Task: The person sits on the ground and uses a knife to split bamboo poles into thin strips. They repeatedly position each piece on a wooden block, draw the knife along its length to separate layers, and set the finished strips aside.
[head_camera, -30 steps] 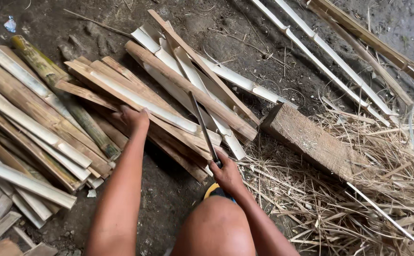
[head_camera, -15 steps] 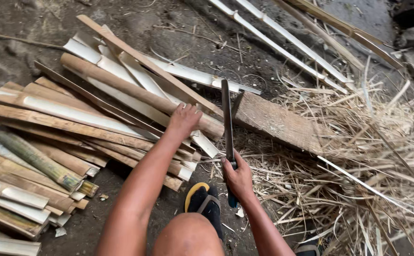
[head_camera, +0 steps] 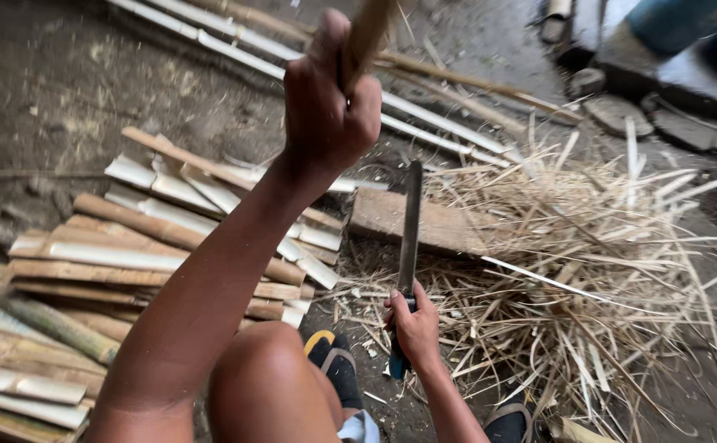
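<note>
Wooden block (head_camera: pixel 424 221), pile of split bamboo (head_camera: pixel 129 262), straw-like shavings (head_camera: pixel 588 279)

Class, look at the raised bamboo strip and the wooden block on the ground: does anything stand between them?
Nothing visible does. The left hand holds the bamboo strip up above the wooden block. The long knife in the right hand points across the block's near side.

Single head-worn view, steeply downward and close, over dirt ground (head_camera: pixel 55 90) before the knees.

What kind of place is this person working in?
Probably an outdoor yard for splitting bamboo by hand: a bare dirt floor, a pile of split bamboo slats, a heap of thin shavings and a wooden chopping block.
</note>
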